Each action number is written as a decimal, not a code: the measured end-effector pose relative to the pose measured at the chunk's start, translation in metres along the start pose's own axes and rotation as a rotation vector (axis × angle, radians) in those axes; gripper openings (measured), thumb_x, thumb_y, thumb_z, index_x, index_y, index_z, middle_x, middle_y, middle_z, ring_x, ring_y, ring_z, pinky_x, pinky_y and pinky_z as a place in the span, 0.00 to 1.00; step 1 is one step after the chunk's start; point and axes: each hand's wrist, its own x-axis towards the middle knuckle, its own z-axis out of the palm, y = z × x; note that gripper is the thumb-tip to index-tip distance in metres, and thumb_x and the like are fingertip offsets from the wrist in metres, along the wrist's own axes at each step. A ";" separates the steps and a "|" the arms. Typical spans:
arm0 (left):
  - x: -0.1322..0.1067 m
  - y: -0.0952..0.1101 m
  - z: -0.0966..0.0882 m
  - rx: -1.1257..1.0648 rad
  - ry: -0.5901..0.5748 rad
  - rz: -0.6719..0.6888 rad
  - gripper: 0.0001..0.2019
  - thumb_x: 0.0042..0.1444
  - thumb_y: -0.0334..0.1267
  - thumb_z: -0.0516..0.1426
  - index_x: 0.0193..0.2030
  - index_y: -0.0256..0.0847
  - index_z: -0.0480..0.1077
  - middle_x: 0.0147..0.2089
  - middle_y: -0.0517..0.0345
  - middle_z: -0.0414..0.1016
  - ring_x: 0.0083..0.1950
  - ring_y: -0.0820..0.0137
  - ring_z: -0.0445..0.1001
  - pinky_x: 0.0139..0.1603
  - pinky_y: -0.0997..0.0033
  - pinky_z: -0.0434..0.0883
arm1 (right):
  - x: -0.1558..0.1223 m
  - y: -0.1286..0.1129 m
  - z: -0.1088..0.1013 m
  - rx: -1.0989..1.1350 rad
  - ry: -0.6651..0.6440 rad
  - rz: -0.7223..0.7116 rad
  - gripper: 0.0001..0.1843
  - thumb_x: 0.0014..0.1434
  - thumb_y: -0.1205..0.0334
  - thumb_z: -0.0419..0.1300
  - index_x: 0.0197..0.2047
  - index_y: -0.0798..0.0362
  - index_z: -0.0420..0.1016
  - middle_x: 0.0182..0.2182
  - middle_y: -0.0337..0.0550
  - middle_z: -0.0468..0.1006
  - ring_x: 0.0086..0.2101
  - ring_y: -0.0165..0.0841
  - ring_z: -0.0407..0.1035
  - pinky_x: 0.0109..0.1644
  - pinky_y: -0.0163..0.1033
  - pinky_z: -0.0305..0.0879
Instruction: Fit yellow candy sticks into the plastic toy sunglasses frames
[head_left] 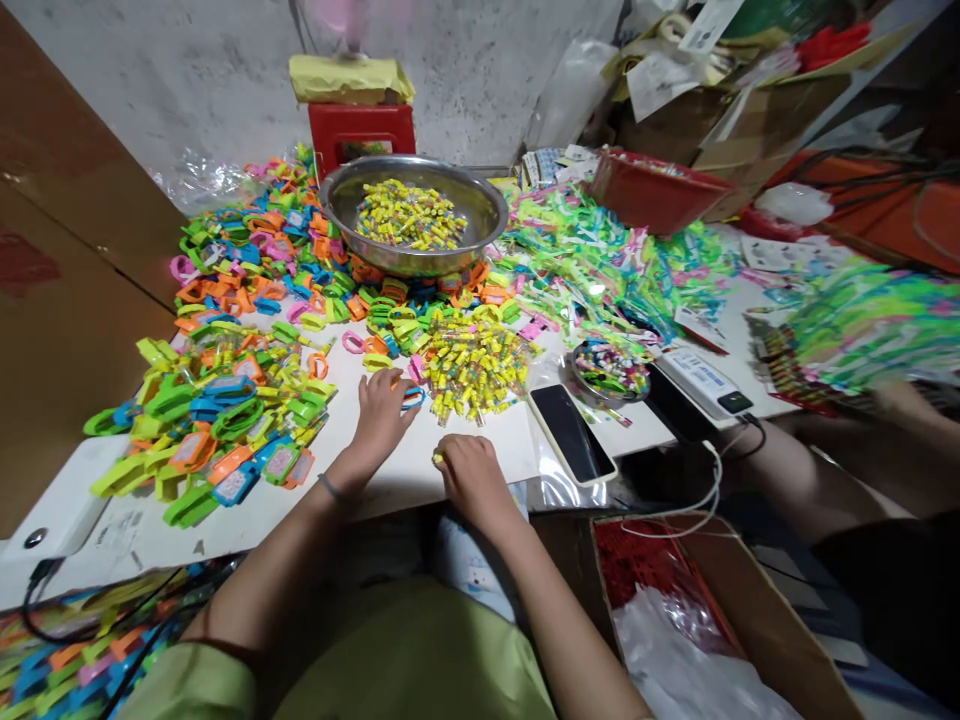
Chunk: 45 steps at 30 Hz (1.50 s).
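Note:
My left hand (382,410) lies on the white table (420,455), fingers curled over a small blue plastic ring piece (412,398). My right hand (471,472) rests closed near the table's front edge, pinching a small yellow tube (437,459). Just beyond both hands is a heap of small yellow tubes (472,365). To the left lies a pile of finished colourful plastic pieces (217,415).
A steel bowl (413,205) of yellow tubes stands at the back on loose plastic rings. A phone (571,432) lies right of my hands, beside a small dish of beads (611,368). Another person's arm (817,470) is at right. A cardboard box (720,620) sits below.

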 end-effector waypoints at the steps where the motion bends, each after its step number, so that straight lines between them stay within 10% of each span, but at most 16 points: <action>1: -0.001 0.000 -0.002 -0.033 0.018 0.009 0.16 0.57 0.39 0.59 0.52 0.42 0.71 0.60 0.44 0.67 0.66 0.50 0.59 0.69 0.38 0.47 | -0.003 0.000 0.000 0.081 0.033 0.015 0.05 0.65 0.69 0.53 0.43 0.53 0.69 0.39 0.46 0.76 0.40 0.38 0.68 0.48 0.43 0.57; 10: -0.062 0.035 -0.050 -0.621 -0.005 -0.062 0.18 0.53 0.42 0.62 0.50 0.38 0.73 0.48 0.50 0.80 0.49 0.63 0.78 0.53 0.66 0.74 | -0.018 -0.018 -0.023 0.609 0.436 0.173 0.06 0.66 0.59 0.55 0.45 0.49 0.68 0.37 0.41 0.74 0.38 0.34 0.69 0.41 0.38 0.64; 36: -0.086 0.047 -0.058 -0.800 -0.136 -0.150 0.15 0.49 0.41 0.63 0.44 0.41 0.75 0.41 0.55 0.80 0.41 0.66 0.76 0.42 0.70 0.73 | -0.034 -0.033 -0.050 0.263 0.152 0.006 0.06 0.67 0.65 0.50 0.47 0.52 0.63 0.39 0.47 0.73 0.40 0.38 0.68 0.42 0.41 0.65; 45: -0.087 0.039 -0.056 -0.793 -0.423 -0.250 0.16 0.53 0.48 0.60 0.42 0.38 0.76 0.37 0.57 0.80 0.38 0.65 0.76 0.39 0.71 0.72 | -0.034 -0.029 -0.032 -0.048 -0.070 -0.007 0.04 0.63 0.64 0.51 0.36 0.51 0.65 0.27 0.43 0.73 0.30 0.38 0.65 0.39 0.42 0.57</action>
